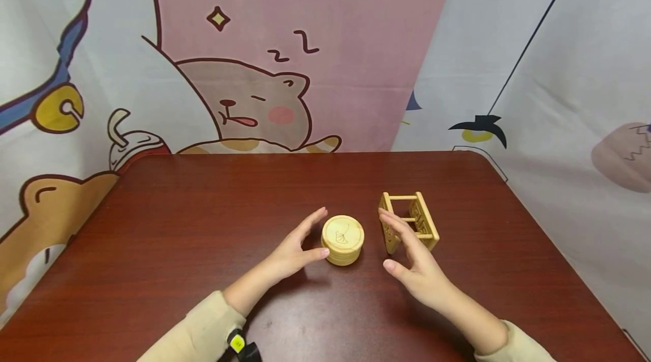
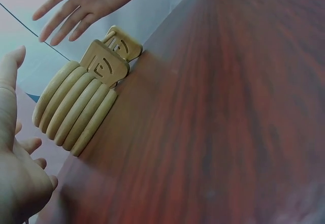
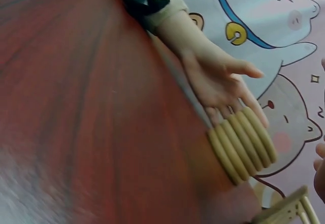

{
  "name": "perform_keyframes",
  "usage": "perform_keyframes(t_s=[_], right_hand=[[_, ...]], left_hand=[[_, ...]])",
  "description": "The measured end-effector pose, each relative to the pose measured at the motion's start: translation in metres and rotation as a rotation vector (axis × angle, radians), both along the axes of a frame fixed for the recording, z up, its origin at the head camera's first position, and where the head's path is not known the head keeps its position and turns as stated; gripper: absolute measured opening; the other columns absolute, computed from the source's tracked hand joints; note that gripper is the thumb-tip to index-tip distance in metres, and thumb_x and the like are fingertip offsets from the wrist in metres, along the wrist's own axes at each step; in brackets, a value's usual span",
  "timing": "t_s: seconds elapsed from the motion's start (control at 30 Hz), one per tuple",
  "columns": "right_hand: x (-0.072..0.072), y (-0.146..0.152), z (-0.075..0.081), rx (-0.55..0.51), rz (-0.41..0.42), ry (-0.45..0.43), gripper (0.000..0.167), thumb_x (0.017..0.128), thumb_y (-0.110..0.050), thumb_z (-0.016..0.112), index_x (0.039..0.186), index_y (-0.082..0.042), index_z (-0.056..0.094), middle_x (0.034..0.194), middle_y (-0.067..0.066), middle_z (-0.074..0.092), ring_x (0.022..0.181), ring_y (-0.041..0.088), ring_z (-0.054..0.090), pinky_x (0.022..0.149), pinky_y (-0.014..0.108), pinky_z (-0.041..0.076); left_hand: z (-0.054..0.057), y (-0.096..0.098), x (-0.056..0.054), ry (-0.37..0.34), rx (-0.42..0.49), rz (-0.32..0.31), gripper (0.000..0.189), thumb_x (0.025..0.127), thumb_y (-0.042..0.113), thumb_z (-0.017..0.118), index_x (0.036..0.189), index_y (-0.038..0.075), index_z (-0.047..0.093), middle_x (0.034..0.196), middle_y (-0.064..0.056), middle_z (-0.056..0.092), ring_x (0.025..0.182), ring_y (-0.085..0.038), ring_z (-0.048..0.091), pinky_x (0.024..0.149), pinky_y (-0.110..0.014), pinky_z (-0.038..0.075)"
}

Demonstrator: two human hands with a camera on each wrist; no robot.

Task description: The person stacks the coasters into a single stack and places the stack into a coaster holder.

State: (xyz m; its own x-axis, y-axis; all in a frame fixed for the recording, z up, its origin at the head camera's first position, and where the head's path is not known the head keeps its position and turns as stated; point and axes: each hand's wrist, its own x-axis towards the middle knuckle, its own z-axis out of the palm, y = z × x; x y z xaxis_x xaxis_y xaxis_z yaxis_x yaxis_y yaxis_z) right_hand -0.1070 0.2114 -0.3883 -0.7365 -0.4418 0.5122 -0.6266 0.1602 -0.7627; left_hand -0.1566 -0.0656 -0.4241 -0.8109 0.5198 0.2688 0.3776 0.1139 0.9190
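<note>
A stack of several round, pale wooden coasters [image 1: 343, 238] lies flat on the table, a ginkgo leaf drawn on the top one. My left hand [image 1: 292, 252] is at the stack's left side, thumb and fingers spread apart, with the thumb tip at its near edge in the head view. To the right stands a small wooden rack [image 1: 428, 221] with cut-out side panels and thin crossbars. My right hand [image 1: 422, 274] hovers in front of it, fingers extended and holding nothing, partly covering the rack. The left wrist view shows the coasters' rounded edges [image 2: 76, 107] side-on.
A dark red-brown wooden table [image 1: 213, 198] carries both objects. Behind it and along the sides hangs a cloth [image 1: 356, 23] printed with cartoon animals. A black band with a yellow piece [image 1: 237, 343] is on my left sleeve.
</note>
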Motion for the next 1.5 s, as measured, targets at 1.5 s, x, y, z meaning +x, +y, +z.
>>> perform_keyframes(t_s=[1.5], right_hand=[[-0.016, -0.045, -0.051, 0.208, -0.159, -0.118, 0.085, 0.086, -0.017, 0.073, 0.152, -0.010, 0.019, 0.151, 0.012, 0.027, 0.135, 0.026, 0.030, 0.105, 0.048, 0.029]], left_hand=[[-0.007, 0.023, -0.009, -0.042, -0.052, -0.036, 0.085, 0.086, 0.013, 0.071, 0.152, 0.006, 0.018, 0.152, -0.016, 0.028, 0.138, -0.027, 0.027, 0.110, -0.049, 0.019]])
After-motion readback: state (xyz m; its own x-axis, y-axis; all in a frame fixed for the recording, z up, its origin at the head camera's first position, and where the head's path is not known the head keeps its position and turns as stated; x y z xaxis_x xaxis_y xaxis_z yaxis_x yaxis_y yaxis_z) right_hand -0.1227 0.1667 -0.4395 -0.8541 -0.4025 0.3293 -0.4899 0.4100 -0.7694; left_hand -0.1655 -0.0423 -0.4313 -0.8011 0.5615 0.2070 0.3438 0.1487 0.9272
